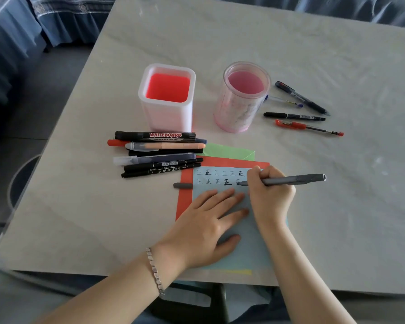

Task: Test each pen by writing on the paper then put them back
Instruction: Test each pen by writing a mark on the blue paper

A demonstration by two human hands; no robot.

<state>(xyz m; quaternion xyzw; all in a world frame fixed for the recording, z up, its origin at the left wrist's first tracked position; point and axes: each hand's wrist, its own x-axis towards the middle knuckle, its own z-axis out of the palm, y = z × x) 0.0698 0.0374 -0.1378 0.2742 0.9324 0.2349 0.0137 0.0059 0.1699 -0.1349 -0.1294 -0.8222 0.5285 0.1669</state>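
Note:
My right hand (270,197) grips a grey pen (292,180) with its tip on the light blue paper (250,246), at the end of the second row of written characters. My left hand (206,226) lies flat on that paper, fingers spread, pressing it down. The pen's grey cap (182,185) lies on the table just left of the sheets. A pile of several pens and markers (159,154), with a whiteboard marker on top, lies left of the paper. Several more pens (302,108) lie at the right, beyond the round holder.
A square white holder with a red inside (167,99) and a round clear pink holder (242,97) stand behind the paper, both without pens. Red (185,199) and green (229,152) sheets lie under the blue one. The table's front edge runs just below my wrists.

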